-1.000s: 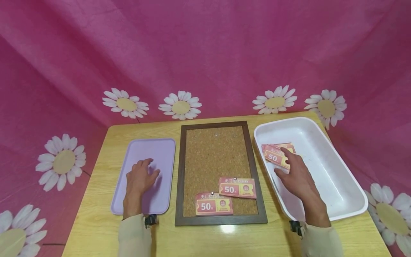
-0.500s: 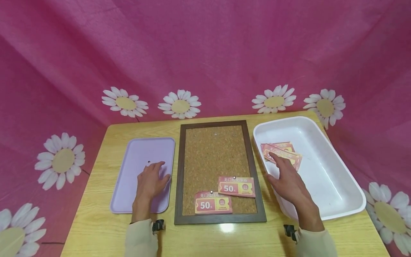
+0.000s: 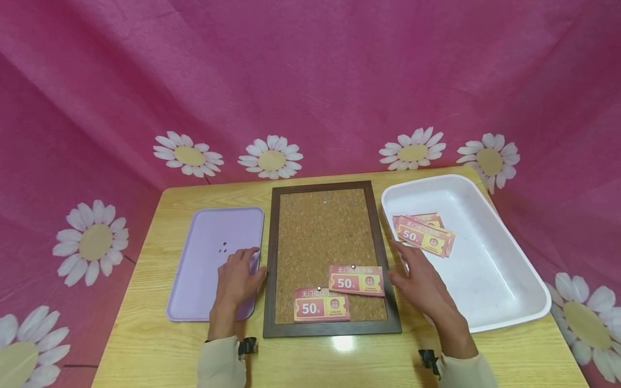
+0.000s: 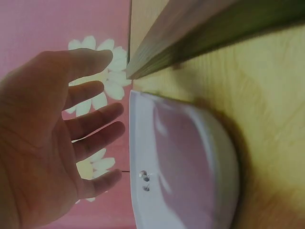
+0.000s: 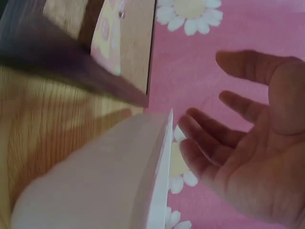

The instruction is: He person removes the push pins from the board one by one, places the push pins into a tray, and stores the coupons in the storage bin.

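Note:
A dark-framed cork board lies mid-table. Two pink-and-yellow coupons, a lower one and an upper right one, are fixed to it, each with a pin at its top edge. My left hand, empty with fingers spread, hovers over the right side of a purple tray, near the board's left edge. In the left wrist view its palm shows bare. My right hand, also empty, is between the board and a white basin; the right wrist view shows its loose fingers.
Several more coupons lie overlapped in the basin's left part. A few small pins sit on the purple tray. A pink curtain with daisies stands behind the wooden table.
Both hands have moved inward toward the cork board: the left rightward across the tray, uncovering the pins, the right leftward and nearer, off the basin's coupons.

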`<state>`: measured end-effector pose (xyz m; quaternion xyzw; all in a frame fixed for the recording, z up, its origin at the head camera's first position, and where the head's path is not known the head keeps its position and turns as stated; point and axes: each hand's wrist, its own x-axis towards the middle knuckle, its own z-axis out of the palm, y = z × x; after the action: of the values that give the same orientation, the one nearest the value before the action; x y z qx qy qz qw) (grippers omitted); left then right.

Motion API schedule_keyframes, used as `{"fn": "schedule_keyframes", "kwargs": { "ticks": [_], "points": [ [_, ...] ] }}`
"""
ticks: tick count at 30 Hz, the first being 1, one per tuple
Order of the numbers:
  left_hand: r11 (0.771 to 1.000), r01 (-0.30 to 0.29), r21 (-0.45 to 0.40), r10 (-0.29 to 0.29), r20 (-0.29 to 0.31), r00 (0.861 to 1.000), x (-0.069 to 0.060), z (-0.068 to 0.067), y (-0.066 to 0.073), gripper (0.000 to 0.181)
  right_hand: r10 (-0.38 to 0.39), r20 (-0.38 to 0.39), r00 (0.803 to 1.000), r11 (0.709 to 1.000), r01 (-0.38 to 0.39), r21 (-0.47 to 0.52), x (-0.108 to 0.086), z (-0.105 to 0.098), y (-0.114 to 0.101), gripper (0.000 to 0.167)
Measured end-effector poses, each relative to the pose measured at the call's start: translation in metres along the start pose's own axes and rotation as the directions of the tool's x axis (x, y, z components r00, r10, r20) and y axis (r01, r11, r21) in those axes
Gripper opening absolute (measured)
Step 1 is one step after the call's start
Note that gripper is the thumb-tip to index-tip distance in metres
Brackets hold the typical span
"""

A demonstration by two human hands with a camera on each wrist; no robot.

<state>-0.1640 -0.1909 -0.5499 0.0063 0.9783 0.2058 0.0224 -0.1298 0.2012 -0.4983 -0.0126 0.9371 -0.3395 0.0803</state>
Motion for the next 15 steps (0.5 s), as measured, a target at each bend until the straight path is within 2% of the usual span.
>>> {"fn": "schedule_keyframes", "kwargs": {
  "ticks": [3, 6, 11, 15],
  "points": [
    [1.000, 0.007, -0.011, -0.007, -0.007, 1.000, -0.003, 0.003, 0.003, 0.054, -0.042, -0.027, 0.999, 0.999, 0.042, 0.014, -0.001, 0.003, -0.004, 0.066],
    [1.000, 0.002, -0.018, -0.002, -0.018, 1.000, -0.006, 0.007, 0.007, 0.053, -0.060, -0.019, 0.998, 0.998, 0.060, 0.027, -0.004, 0.009, -0.009, 0.065],
    [0.999, -0.021, -0.037, 0.020, -0.031, 0.999, -0.007, 0.014, 0.016, 0.050, -0.065, -0.012, 0.998, 0.998, 0.065, 0.011, -0.007, 0.017, -0.014, 0.063],
    [0.998, -0.028, -0.059, 0.027, -0.016, 1.000, -0.005, 0.018, 0.026, 0.050, -0.080, -0.026, 0.996, 0.997, 0.080, 0.003, -0.005, 0.022, -0.012, 0.063]
  ]
}}
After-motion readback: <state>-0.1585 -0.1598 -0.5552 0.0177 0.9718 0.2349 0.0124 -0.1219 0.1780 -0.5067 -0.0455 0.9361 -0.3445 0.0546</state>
